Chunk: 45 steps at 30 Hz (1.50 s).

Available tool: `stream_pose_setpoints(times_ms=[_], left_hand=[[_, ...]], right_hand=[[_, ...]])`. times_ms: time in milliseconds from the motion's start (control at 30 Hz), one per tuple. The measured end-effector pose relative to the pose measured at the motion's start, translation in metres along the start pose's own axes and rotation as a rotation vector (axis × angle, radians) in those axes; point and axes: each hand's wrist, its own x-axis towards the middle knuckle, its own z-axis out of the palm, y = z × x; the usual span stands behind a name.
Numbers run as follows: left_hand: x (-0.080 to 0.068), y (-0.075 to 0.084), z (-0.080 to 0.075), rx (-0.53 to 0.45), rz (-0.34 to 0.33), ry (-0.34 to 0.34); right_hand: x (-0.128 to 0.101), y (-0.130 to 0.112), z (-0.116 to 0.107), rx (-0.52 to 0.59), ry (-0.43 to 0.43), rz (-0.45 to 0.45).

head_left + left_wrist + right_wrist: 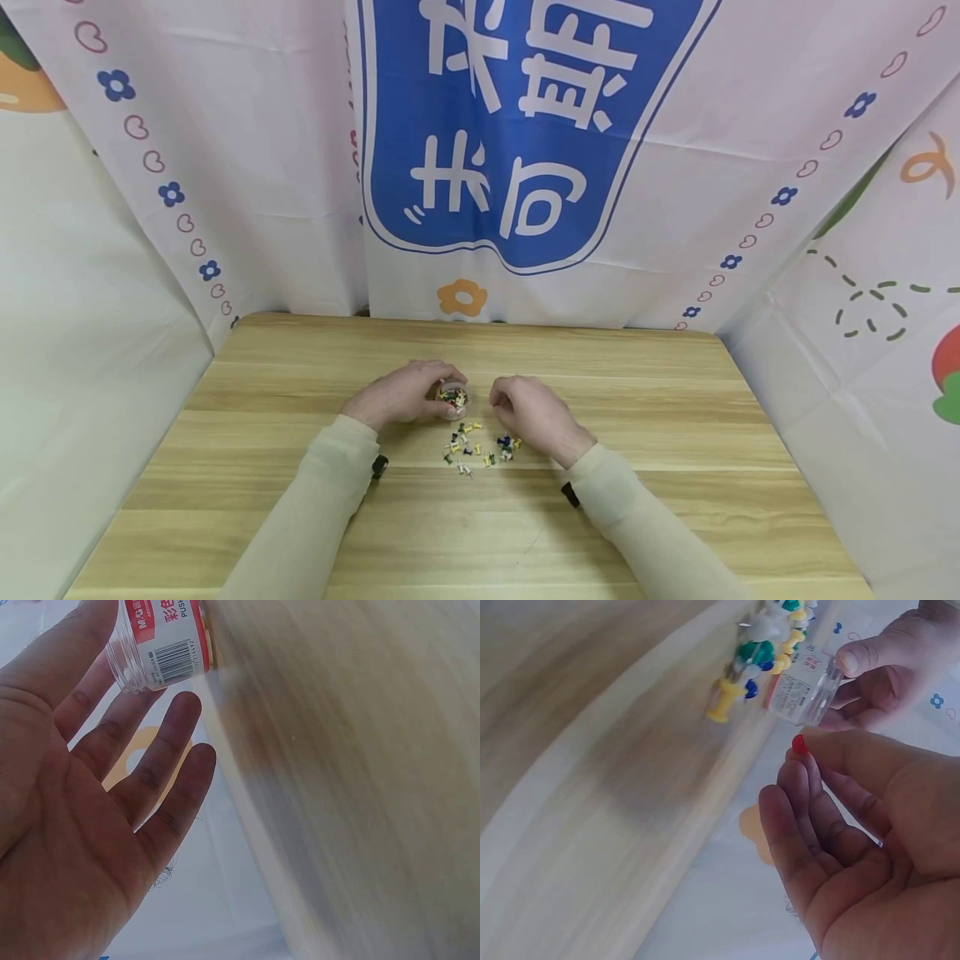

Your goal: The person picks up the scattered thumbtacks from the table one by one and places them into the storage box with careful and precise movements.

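Note:
A small clear plastic jar [453, 400] with a red and white label stands on the wooden table, several coloured push pins inside it. My left hand [408, 392] grips the jar between thumb and fingers; in the left wrist view the other fingers of that hand [97, 780] spread loosely below it. Just right of the jar, my right hand [536, 417] pinches a red push pin [800, 744] between thumb and fingertip. Loose push pins [477, 448] in yellow, white, blue and green lie scattered between the hands, on the near side of the jar.
The wooden table [480, 533] reaches back to a hanging white cloth [300, 250] with a blue printed sign. More printed cloth hangs at the left and right sides. Some pins [506, 447] lie close under the right wrist.

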Motion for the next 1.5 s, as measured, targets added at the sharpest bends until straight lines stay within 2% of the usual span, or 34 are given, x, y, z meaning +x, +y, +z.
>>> stream_pose_setpoints(times_ms=[333,867,1100,1500], left_hand=[[-0.001,0.001,-0.001,0.003,0.002,-0.004],[0.001,0.000,0.000,0.022,0.067,0.011],[0.000,0.000,0.000,0.006,0.037,-0.001],[0.002,-0.001,0.001,0.009,-0.018,-0.005]], right_hand=[[0.014,-0.017,0.002,0.033,0.038,-0.029],[0.032,-0.033,0.015,0.115,0.036,0.036],[0.026,-0.031,0.006,0.111,0.018,0.065],[0.002,-0.015,-0.008,0.021,-0.001,0.035]])
